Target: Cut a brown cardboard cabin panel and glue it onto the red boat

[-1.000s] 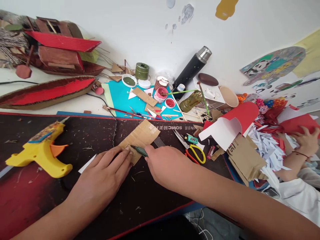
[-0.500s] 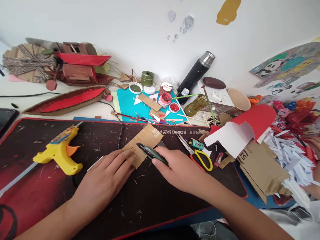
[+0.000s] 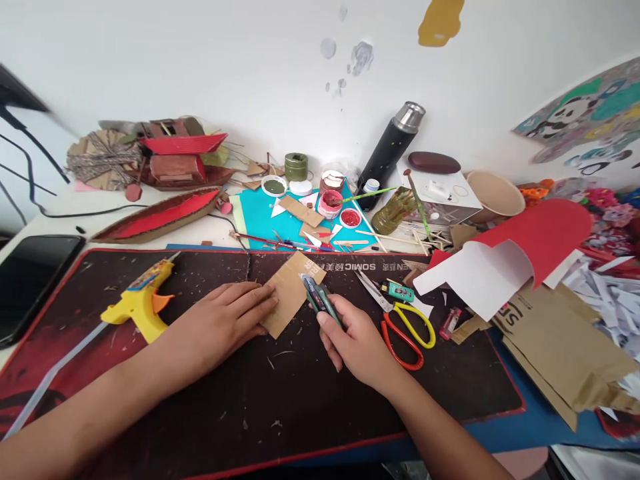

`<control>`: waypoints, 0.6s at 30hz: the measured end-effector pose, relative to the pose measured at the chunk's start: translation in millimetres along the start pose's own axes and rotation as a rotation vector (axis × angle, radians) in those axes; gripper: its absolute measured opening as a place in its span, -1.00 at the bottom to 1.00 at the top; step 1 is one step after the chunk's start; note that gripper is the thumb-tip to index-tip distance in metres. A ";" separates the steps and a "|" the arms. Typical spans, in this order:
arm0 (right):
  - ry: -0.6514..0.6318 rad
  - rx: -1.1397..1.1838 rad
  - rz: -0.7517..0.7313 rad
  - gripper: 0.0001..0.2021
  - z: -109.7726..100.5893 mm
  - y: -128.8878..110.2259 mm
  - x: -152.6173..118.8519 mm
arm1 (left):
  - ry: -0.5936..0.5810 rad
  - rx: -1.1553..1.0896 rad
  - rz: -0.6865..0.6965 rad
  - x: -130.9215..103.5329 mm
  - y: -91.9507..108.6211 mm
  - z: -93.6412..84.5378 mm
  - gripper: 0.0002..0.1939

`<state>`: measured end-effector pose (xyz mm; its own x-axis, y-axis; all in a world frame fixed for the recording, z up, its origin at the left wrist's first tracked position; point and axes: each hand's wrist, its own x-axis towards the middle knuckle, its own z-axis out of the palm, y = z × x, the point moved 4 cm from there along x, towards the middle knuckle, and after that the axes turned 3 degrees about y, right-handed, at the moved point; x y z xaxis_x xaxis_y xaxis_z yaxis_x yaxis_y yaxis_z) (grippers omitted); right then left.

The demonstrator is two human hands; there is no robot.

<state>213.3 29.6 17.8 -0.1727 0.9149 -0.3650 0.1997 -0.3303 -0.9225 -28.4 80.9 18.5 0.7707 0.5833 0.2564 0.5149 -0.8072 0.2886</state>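
A piece of brown cardboard [image 3: 291, 291] lies flat on the dark mat [image 3: 280, 393] that covers the front of the worktop, near the middle of the mat's far edge. The left hand [image 3: 225, 321] rests palm-down on the mat with its fingers [image 3: 260, 308] stretched out together, their tips pressing the cardboard's left edge. The right hand [image 3: 357, 340] lies just right of the cardboard, its fingers [image 3: 330, 325] clamped around the handle of a green utility knife [image 3: 317, 299]; the knife's tip lies on the cardboard's right side.

Just right of that hand lie scissors [image 3: 400, 320] with one yellow and one red handle loop, and a small teal object [image 3: 399, 291] sits beside their blades. Toward the left end of the mat a yellow glue gun [image 3: 141, 300] lies on its side, and a dark phone [image 3: 30, 280] sits off the mat at the worktop's left edge.

Behind the mat, along the back edge by the wall, a teal sheet [image 3: 260, 217] carries paint pots and scraps, with a black flask [image 3: 393, 147] leaning beside it. A red-painted cardboard boat hull [image 3: 160, 217] lies toward the back left corner. On the right side, a curled red-and-white sheet [image 3: 515, 250] rests above brown cardboard offcuts [image 3: 565, 347].
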 end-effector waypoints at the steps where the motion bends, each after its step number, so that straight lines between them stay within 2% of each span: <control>1: 0.002 0.005 -0.009 -0.78 0.0 1.0 -0.7 | 0.006 -0.003 0.018 -0.1 -0.6 -0.9 -0.53; 5: -0.002 0.022 -0.040 -0.78 -0.4 3.1 -1.8 | 0.088 -0.032 0.121 1.3 2.3 -14.7 -0.56; 7: -0.008 0.058 -0.046 -0.77 -0.3 3.4 -0.7 | 0.157 -0.034 0.102 6.6 2.2 -24.8 -0.60; 9: -0.018 0.110 -0.046 -0.75 0.7 3.0 1.1 | 0.221 -0.058 -0.047 15.1 -3.5 -32.8 -0.71; 11: -0.030 0.171 -0.043 -0.71 2.3 2.0 3.0 | 0.284 -0.113 -0.300 23.1 -14.0 -37.1 -0.79; 13: -0.039 0.230 -0.043 -0.66 3.4 0.7 4.4 | 0.359 -0.151 -0.525 28.1 -22.9 -39.4 -0.76; 15: -0.046 0.282 -0.046 -0.62 3.1 -0.2 5.2 | 0.431 -0.155 -0.658 30.9 -26.9 -42.6 -0.74; 18: -0.045 0.362 -0.045 -0.58 -0.5 -0.3 6.8 | 0.504 -0.201 -0.780 30.3 -26.3 -48.9 -0.73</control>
<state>212.6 36.1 15.7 -0.2172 0.9218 -0.3211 -0.1616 -0.3584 -0.9195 -37.0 124.2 63.8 -0.0402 0.9595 0.2787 0.7053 -0.1703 0.6882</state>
